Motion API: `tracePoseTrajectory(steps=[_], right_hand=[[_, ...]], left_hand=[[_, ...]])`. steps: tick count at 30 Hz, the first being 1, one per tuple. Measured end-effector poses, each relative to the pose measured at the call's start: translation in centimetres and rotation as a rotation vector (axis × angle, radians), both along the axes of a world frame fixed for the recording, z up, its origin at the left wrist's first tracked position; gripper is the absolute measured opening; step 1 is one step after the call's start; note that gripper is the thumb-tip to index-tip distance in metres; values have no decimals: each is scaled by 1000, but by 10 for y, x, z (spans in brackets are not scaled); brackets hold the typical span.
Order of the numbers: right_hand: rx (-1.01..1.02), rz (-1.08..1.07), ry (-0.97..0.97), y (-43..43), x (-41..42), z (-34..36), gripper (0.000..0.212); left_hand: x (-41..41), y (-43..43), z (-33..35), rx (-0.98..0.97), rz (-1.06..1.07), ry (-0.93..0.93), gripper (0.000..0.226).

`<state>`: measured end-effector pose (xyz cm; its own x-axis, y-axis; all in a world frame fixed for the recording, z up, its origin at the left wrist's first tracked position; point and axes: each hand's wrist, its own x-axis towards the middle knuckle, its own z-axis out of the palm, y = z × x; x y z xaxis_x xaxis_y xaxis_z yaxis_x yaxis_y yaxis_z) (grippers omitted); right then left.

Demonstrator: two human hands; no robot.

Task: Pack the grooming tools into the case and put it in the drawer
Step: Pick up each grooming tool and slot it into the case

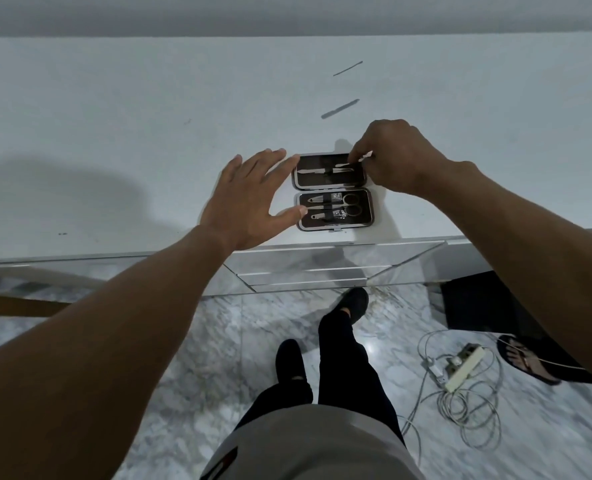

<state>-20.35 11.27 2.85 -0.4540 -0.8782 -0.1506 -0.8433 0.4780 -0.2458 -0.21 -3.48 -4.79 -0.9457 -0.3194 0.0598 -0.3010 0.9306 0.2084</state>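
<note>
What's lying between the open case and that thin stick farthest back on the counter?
A flat grey nail file, alone on the white countertop, seen in the head view.

White dresser top (114,116), grey wall (287,15) behind, glossy marble floor (218,358)

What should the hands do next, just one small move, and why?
Probably the right hand should push the thin tool it pinches fully into the far half of the case: the tool sits slanted, only partly in. A flat file and a thin rod wait on the table.
</note>
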Motion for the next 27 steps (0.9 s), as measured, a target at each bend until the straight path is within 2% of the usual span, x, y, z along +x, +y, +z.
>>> tracePoseTrajectory(steps=[6, 12, 27], right_hand=[[86, 79, 56, 4, -10, -1, 52], [31, 32, 64, 4, -15, -7, 41], [38, 55, 154, 0, -12, -4, 38]], left_hand=[[0, 0, 0, 3, 4, 2, 79], [0, 0, 0, 4, 4, -2, 79], [0, 1, 0, 8, 9, -1, 78]])
